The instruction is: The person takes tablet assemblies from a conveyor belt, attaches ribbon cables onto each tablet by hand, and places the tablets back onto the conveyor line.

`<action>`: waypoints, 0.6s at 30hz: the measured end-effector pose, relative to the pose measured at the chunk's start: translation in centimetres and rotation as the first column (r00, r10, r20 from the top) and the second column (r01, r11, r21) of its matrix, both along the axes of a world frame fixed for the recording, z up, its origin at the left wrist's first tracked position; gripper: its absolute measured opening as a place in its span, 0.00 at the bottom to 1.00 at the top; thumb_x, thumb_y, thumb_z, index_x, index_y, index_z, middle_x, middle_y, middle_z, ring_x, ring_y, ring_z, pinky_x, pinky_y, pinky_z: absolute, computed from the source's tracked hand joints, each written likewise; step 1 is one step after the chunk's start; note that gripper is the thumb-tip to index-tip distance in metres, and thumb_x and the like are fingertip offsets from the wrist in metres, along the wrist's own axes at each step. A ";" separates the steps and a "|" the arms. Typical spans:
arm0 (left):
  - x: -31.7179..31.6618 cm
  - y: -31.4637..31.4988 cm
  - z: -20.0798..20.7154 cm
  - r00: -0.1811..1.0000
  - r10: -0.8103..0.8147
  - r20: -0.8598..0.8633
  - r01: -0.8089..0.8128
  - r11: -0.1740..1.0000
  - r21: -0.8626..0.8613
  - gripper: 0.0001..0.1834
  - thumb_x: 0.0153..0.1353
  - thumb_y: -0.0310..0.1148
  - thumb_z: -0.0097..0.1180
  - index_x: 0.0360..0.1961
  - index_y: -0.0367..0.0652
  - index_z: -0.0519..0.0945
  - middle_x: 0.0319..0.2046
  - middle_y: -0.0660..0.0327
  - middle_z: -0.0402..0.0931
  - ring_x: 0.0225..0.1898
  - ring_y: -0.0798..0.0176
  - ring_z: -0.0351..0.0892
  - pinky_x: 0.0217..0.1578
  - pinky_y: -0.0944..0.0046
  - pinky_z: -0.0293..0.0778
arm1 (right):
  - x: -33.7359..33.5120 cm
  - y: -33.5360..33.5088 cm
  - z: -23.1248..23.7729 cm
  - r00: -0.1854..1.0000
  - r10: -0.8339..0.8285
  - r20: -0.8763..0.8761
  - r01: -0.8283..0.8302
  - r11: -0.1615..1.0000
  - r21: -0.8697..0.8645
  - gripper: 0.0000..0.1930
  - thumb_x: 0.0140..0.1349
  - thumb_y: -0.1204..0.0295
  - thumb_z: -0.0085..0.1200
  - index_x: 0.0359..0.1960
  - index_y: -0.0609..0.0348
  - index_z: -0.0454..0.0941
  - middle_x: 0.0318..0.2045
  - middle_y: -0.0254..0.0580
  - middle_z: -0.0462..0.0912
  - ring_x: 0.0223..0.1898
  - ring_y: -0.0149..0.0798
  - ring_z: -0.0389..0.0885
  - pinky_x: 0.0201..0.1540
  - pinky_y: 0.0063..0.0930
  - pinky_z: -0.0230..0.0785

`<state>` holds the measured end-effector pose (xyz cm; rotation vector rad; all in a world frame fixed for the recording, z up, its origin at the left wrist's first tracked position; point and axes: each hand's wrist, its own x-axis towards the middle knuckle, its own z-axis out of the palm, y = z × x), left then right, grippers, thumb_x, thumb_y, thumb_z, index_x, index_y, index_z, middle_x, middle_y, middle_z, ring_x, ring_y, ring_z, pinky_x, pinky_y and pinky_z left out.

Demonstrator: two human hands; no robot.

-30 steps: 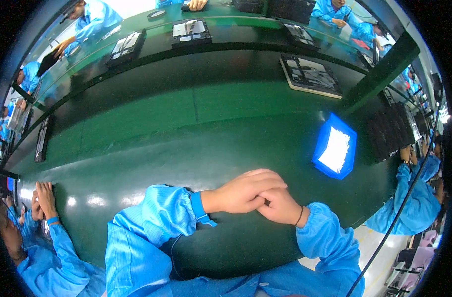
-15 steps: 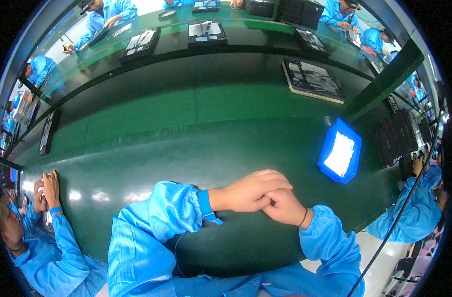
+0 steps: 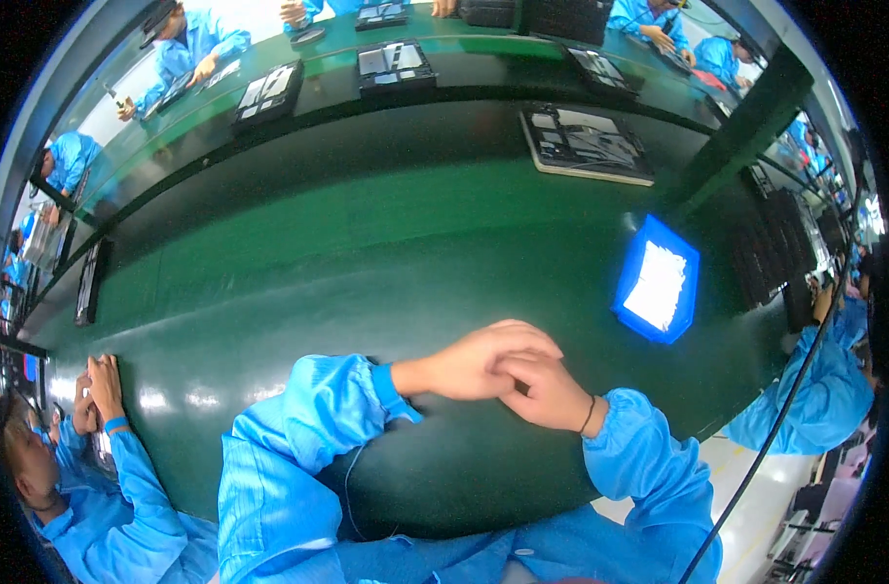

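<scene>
My left hand [image 3: 469, 364] and my right hand [image 3: 554, 393] are folded together over the green tabletop [image 3: 367, 282]. The fingers of one overlap those of the other, and some fingertips are hidden between them. No tool or part shows in either hand. A blue cuff band with a loose end circles my left wrist, and a thin dark band is round my right wrist. Beyond my right hand stands a blue plastic bin [image 3: 649, 234] filled with small white pieces [image 3: 659, 289], too bright to make out.
A black tray of device parts [image 3: 589, 146] lies at the back right. More trays [image 3: 396, 66] line the raised shelf. Dark trays are stacked [image 3: 771, 248] at the right beside a green post [image 3: 741, 127]. Co-workers in blue sit at left [image 3: 123, 506], right and across.
The view has shifted slightly, moving the bin and trays a little in the picture. My hands stay folded together. Across the table, a co-worker's hand has appeared near the round ring.
</scene>
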<state>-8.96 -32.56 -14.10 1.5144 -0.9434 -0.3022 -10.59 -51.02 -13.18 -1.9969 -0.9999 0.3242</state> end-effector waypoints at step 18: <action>25.9 -0.7 2.4 0.568 0.734 0.372 -0.661 0.137 0.738 0.34 0.57 0.59 0.49 0.47 0.36 0.82 0.48 0.44 0.79 0.53 0.44 0.78 0.51 0.54 0.72 | -1.3 1.5 0.2 0.995 0.014 0.099 -0.026 0.993 0.116 0.08 0.57 0.73 0.54 0.38 0.51 0.81 0.38 0.37 0.81 0.49 0.41 0.74 0.52 0.38 0.63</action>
